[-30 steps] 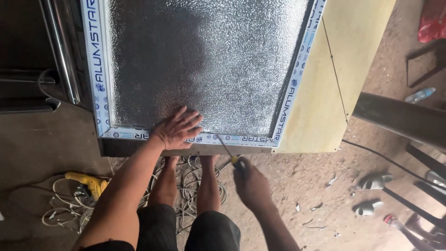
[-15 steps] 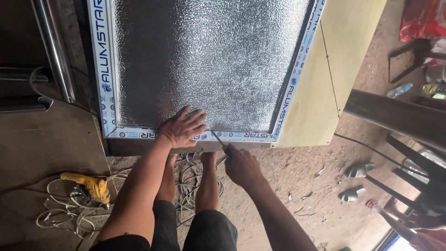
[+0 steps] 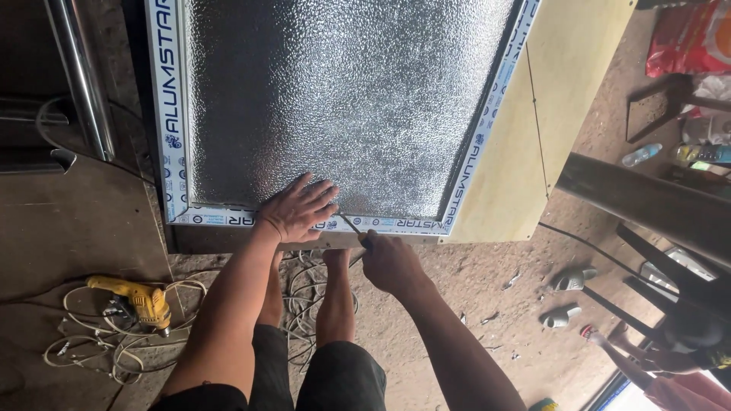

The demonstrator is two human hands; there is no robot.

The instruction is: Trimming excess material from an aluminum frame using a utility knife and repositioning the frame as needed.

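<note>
The left hand (image 3: 297,211) lies flat with fingers spread on the near edge of a framed panel (image 3: 343,99), palm on the frame's near rail and fingertips reaching onto the pebbled, silvery glass. The frame is wrapped in white protective film with blue print, and the panel rests on a pale wooden board (image 3: 556,99) that sticks out past the panel's right edge and serves as the work surface. The right hand (image 3: 390,261) is closed in a fist around the dark handle of a screwdriver (image 3: 353,227), just off the board's near edge; the thin shaft runs up and left from the fist, and its tip meets the near rail just right of the left hand's fingertips, near the middle of that rail. The two hands are close together but not touching. Below the board's near edge the person's bare legs and dark shorts show, feet on a dirt floor among loose pale cable (image 3: 304,304). To the left on the floor, well apart from the hands, lies a yellow drill (image 3: 137,301) on a tangle of the same pale cable. At the far left a shiny metal tube (image 3: 80,76) runs alongside the panel's left edge. To the right, a dark beam (image 3: 640,202) crosses beyond the board's right edge, with sandals (image 3: 567,297) on the ground below it and a plastic bottle (image 3: 641,155) farther back.
</note>
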